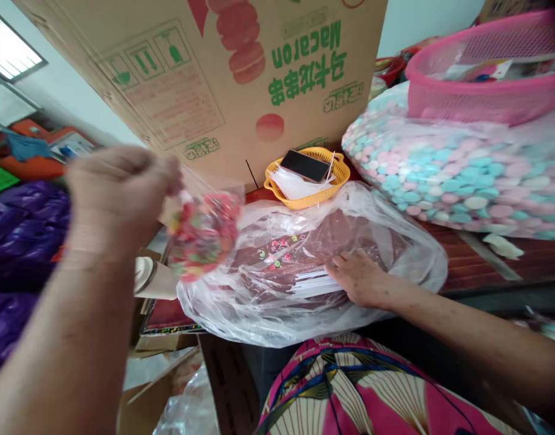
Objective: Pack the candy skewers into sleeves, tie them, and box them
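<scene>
Left hand [121, 196] raised at the left of view, fingers closed in a pinch on the top of a small clear packet [204, 232]. Packet hangs from the pinch, filled with small red, green and yellow pieces; blurred, so the pieces cannot be told apart. It hangs just over the left edge of a big clear bag [305, 266].

Right hand [361, 279] lies palm down, fingers spread open, on a stack of flat clear sheets [311, 281] inside the big bag. A few small coloured pieces [280, 251] lie loose in the bag, just left of the stack.

Big bag rests on a dark red table [486, 257]. Behind it, a yellow basket [338, 181] with a phone [305, 165] lying on white bags. A printed carton [223, 78] leans above. To the right, a large sack of pink, blue and white discs [454, 175], with a pink basket [486, 72] on top of it.
</scene>
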Demonstrator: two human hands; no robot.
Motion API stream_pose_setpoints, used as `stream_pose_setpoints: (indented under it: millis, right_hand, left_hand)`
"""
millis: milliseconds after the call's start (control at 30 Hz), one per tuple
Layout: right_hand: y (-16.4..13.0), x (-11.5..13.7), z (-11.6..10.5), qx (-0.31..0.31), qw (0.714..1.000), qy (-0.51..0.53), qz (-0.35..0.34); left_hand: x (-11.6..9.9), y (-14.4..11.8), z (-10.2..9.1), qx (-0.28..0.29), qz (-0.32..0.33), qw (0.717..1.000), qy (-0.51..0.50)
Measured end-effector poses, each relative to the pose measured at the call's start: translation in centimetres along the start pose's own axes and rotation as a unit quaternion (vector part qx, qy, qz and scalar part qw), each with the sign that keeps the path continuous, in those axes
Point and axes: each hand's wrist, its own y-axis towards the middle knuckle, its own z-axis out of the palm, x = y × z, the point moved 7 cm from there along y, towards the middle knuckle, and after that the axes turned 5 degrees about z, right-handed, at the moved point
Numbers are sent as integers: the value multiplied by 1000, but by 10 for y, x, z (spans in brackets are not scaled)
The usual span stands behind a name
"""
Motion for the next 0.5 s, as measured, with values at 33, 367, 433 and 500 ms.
stream_pose_setpoints:
  millis: [33,367,433,500]
  right_hand:
    - [-2,1,-1,-1,1000,1,3]
    - [-3,11,6,17,999,31,19]
    - [-4,14,8,14,999,41,24]
    - [-7,13,10,13,998,58,32]
  left_hand:
    - [-1,-11,20,30,-16,998,-55]
    - [4,-96,164,199,50,977,-59]
    - [6,-96,171,210,45,975,-58]
    - [9,-96,169,209,33,976,-59]
